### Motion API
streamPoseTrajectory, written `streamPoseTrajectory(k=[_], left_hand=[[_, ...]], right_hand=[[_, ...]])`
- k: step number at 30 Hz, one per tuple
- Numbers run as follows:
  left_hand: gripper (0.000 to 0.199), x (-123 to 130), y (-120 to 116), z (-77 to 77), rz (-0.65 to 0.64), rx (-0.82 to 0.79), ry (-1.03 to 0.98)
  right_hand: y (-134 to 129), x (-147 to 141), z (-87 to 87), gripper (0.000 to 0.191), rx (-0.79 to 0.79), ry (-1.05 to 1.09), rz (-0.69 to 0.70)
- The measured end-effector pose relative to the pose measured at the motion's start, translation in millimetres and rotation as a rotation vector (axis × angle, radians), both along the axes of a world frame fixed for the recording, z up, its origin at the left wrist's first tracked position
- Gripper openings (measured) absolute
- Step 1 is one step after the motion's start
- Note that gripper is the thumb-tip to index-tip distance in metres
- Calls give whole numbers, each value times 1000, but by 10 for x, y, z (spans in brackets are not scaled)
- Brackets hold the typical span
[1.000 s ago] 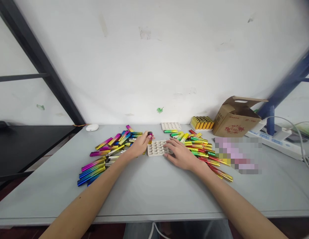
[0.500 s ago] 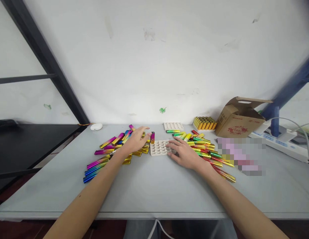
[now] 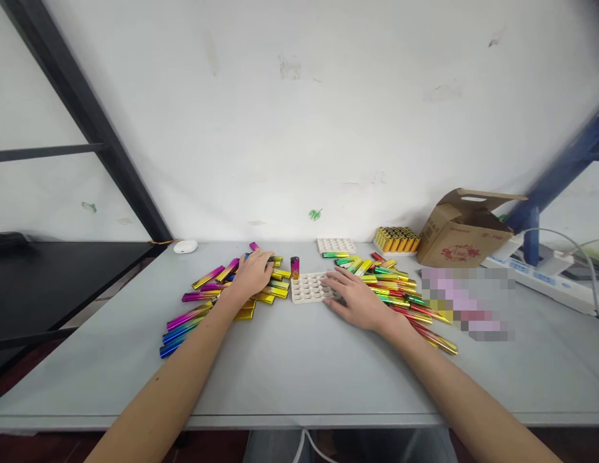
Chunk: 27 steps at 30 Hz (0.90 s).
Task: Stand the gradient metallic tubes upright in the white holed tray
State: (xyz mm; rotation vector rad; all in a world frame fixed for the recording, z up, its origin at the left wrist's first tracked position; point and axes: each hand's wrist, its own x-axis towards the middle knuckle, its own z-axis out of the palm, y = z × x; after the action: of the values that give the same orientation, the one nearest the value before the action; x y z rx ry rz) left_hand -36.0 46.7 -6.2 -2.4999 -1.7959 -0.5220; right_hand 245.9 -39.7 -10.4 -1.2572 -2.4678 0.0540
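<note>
My left hand (image 3: 252, 276) is on the left pile of shiny lighters (image 3: 188, 318), in purple, blue and gold. Its fingers are partly spread and reach down onto the pile. No lighter shows clearly in its grasp. In front of me lies a white tray with holes (image 3: 306, 289). A purple-and-gold lighter (image 3: 294, 268) stands upright at the tray's back left corner. My right hand (image 3: 357, 299) lies over the tray's right end, fingers stretched apart and touching it. Just beyond that hand is the right pile of lighters (image 3: 390, 283), in green, yellow and red.
A second white tray (image 3: 336, 245) lies by the wall. Beside the open cardboard box (image 3: 466, 238) stands a tray packed with yellow lighters (image 3: 398, 240). A power strip (image 3: 545, 276) with cables is at the right. A white case (image 3: 185, 246) sits at the back left.
My left hand has moved left and nearer to me, away from the upright lighter and down onto the left pile. My right hand stays on the tray.
</note>
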Motion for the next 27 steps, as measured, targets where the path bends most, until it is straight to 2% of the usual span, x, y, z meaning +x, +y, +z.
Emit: streamPoseTrajectory(k=[7, 12, 16, 23, 27], left_hand=[[48, 14, 3, 53, -152, -5, -124], [49, -53, 17, 105, -26, 58, -214], [45, -113, 36, 101, 76, 34, -187], [45, -104, 49, 24, 78, -13, 37], [48, -83, 42, 24, 77, -8, 62]], right_hand=[[2, 3, -7, 45, 13, 17, 9], [5, 10, -15, 44, 24, 20, 17], [-1, 9, -7, 45, 15, 7, 9], [-9, -4, 7, 46, 0, -5, -2], [-8, -2, 2, 44, 15, 14, 11]])
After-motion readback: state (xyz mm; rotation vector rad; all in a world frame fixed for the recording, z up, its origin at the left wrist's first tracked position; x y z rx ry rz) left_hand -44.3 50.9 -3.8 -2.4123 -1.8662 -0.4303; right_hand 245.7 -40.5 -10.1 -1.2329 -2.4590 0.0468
